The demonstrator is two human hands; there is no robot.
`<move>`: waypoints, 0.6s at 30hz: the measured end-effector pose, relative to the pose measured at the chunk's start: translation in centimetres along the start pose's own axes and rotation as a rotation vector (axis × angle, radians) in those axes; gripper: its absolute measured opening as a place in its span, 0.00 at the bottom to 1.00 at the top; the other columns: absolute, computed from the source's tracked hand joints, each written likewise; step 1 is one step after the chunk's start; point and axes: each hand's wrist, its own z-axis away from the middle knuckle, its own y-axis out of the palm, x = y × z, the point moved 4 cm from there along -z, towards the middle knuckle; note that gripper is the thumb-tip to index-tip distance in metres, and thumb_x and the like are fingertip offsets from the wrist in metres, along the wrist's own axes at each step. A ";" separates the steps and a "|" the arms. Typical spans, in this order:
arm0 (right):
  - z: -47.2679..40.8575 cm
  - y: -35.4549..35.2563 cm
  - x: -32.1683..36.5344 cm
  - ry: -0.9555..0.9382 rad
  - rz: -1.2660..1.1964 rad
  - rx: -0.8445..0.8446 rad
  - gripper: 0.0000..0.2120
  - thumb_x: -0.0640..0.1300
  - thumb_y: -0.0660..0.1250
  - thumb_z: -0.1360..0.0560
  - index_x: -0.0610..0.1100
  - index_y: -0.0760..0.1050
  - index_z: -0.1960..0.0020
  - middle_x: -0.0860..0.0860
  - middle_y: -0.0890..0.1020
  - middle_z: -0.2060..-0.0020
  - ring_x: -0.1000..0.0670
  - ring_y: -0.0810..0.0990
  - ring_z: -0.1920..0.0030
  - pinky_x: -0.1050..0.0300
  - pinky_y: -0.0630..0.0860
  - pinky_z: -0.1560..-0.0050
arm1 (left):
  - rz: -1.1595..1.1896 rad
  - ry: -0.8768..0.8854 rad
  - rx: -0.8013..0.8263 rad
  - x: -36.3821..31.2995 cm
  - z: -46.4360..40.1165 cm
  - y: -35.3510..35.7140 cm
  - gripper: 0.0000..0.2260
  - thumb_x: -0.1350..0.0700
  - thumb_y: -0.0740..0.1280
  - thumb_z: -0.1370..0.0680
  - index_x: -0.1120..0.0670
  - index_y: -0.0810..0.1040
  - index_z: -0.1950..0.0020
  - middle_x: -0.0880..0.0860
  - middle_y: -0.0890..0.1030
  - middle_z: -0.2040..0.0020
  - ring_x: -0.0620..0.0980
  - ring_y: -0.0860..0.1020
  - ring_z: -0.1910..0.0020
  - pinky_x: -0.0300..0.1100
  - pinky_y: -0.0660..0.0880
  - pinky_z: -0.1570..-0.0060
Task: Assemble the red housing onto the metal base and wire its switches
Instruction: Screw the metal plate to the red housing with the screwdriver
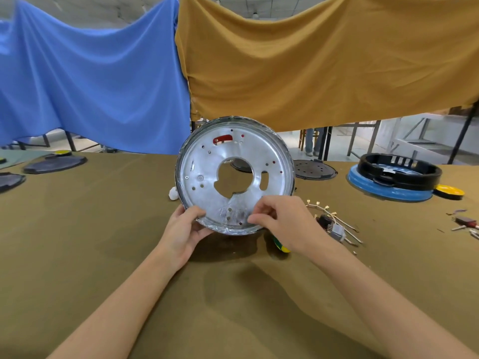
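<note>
A round metal base (269, 161) with a big centre hole stands tilted up on edge over the table, its flat face toward me. Red housing (222, 139) shows through a slot and small holes near its top, so it sits behind the plate. My left hand (185, 229) grips the lower left rim, thumb on the face. My right hand (281, 222) pinches the lower right rim with curled fingers. A bundle of switches and wires (334, 225) with brass terminals lies on the cloth just right of my right hand.
A green-yellow tool handle (281, 247) peeks from under my right wrist. A black ring on a blue housing (394, 180) and a yellow cap (449, 191) sit at right. Dark round plates (55, 163) lie left and behind. Small parts (464, 222) lie far right.
</note>
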 end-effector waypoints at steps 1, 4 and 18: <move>-0.5 0.2 0.1 -0.011 -0.007 -0.015 0.05 0.49 0.71 0.24 0.48 0.83 0.55 0.56 0.83 0.63 0.58 0.79 0.60 0.63 0.76 0.57 | -0.003 0.006 0.000 0.0 0.0 0.1 0.12 0.69 0.62 0.22 0.59 0.79 0.43 0.58 0.85 0.51 0.52 0.85 0.56 0.47 0.82 0.60; -1.5 0.5 0.1 -0.042 -0.001 -0.019 0.03 0.46 0.71 0.24 0.50 0.84 0.53 0.59 0.82 0.63 0.61 0.80 0.59 0.71 0.74 0.59 | -0.022 0.024 0.000 0.1 -0.1 0.3 0.11 0.69 0.62 0.23 0.58 0.79 0.45 0.57 0.84 0.51 0.52 0.85 0.57 0.47 0.82 0.60; -2.1 2.4 -1.6 -0.076 0.119 0.118 0.06 0.40 0.68 0.22 0.48 0.83 0.53 0.58 0.82 0.60 0.59 0.79 0.58 0.69 0.73 0.56 | -0.042 0.074 0.042 0.2 0.0 1.1 0.10 0.68 0.62 0.24 0.56 0.79 0.50 0.53 0.84 0.55 0.49 0.84 0.58 0.47 0.82 0.60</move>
